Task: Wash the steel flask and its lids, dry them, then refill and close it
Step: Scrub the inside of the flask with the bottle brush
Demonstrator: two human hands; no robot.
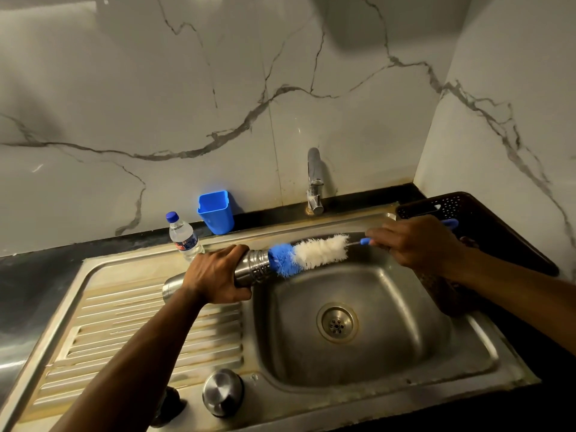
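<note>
So the biggest thing here is the steel sink [414,347], drainboard on the 9 o'clock side, basin on the 3 o'clock side, sitting in a dark bench [40,275] under a marble-look wall. Tap [314,182] is at 12 o'clock from the basin and doesn't look like it's running. A dark perforated basket [486,213] sits off at 2 o'clock.

The person has the steel flask [252,266] lying roughly sideways over the basin's 10 o'clock edge, mouth pointing toward 3 o'clock. Left hand [218,275] is wrapped tight around its body. Right hand [417,244] is clamped on the blue handle of the bottle brush [308,254], and only the blue tip of the bristles is at the mouth; the white part is all outside. Looks like the scrubbing stage, so drying and refilling are a long way off.

Smaller stuff: a blue plastic cup [216,213] against the wall at 11 o'clock, a water bottle [184,236] just beside it, and one steel lid [223,391] on the sink rim at 6 o'clock, with something dark [170,403] next to it, can't tell what.

What could go wrong: the wire stem is thin, so shoving off-axis could bend it or flick water out. A wet flask could also twist in that one-handed grip, and that lid near the edge could get elbowed off.
</note>
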